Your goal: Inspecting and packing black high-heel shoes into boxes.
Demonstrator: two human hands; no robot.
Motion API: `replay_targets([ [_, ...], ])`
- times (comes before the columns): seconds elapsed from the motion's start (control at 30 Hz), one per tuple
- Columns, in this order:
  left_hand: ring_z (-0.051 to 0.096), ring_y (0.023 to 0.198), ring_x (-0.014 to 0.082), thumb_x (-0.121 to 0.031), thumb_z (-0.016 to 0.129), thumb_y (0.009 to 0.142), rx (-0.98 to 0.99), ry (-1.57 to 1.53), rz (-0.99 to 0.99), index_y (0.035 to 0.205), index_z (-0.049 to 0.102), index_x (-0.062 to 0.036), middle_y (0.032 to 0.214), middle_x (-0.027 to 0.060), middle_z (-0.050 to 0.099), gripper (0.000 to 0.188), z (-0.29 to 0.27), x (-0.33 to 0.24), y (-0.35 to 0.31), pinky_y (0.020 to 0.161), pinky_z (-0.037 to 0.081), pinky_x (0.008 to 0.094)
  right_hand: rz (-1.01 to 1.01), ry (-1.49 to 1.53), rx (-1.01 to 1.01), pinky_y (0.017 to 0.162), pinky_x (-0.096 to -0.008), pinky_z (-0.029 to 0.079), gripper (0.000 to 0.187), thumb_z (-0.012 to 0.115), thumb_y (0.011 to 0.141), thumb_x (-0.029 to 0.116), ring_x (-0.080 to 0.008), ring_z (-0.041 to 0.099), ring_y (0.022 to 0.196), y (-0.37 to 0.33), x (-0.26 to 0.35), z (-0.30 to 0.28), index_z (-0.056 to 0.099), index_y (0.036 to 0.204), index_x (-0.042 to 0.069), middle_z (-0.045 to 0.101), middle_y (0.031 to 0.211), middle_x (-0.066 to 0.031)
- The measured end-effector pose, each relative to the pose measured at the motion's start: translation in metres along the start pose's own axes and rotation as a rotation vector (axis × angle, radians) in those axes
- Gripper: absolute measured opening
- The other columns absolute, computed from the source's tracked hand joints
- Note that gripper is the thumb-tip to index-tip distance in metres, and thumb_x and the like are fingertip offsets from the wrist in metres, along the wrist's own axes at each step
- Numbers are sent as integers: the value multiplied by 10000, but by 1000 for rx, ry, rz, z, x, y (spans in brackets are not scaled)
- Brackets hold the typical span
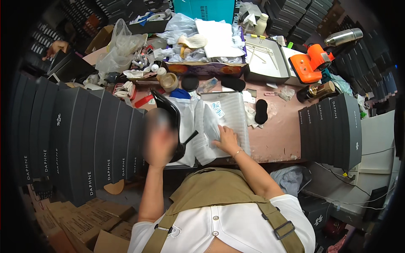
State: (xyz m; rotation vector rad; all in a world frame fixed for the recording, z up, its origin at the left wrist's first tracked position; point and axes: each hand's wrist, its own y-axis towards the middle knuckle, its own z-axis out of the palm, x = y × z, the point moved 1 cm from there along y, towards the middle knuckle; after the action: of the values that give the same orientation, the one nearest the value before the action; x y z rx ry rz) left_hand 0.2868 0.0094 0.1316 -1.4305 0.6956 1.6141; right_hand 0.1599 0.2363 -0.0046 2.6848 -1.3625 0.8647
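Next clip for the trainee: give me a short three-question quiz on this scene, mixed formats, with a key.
1. Multiple choice: what do the fingers of the right hand touch?
A) a metal flask
B) the white wrapping
C) a white bottle

2. True or false: the orange device stands to the right of the purple carton.

3. Fill the gap: the black item is raised at the person's ____ hand.

Key: 1. B; 2. True; 3. left hand, itself blurred.
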Motion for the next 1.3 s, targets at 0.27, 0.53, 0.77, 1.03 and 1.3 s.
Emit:
replay_targets([
  [0.27,561,826,95,-76,585,910,-54,-317,-281,1258,415,1,919,30,555,395,95,69,-33,703,477,251,-508,203,-91,1044,-441,361,825,817,636,141,-424,356,1288,-86,103,-100,436,1368,156,279,1446,-248],
  [0.53,622,671,177,-130,608,858,177,788,116,1343,445,-61,778,103,637,517,25,50,75,634,497,307,42,621,-229,1012,-380,391,581,771,729,240,-335,483,1228,-136,28,-72,553,1218,15,467,1334,-232],
  [0.77,531,512,107,-219,630,885,312,601,-259,1260,496,-30,708,62,597,441,2,103,152,464,426,259,23,430,24,1013,-387,394,620,750,747,273,-366,459,1250,-138,31,-90,529,1280,44,347,1426,-256],
  [1.03,626,807,220,-88,584,878,251,788,646,978,629,0,910,102,628,140,47,-77,103,695,495,303,165,2202,-74,538,-316,527,566,492,880,506,-306,651,864,-159,-33,-105,556,1230,65,663,1050,-102],
  [1.3,592,742,317,-255,619,850,506,1203,467,690,635,-23,760,112,609,282,109,1,65,646,477,414,194,2618,-277,564,-276,535,411,481,909,489,-237,630,750,-136,-30,-106,651,1061,148,673,967,-44],
])
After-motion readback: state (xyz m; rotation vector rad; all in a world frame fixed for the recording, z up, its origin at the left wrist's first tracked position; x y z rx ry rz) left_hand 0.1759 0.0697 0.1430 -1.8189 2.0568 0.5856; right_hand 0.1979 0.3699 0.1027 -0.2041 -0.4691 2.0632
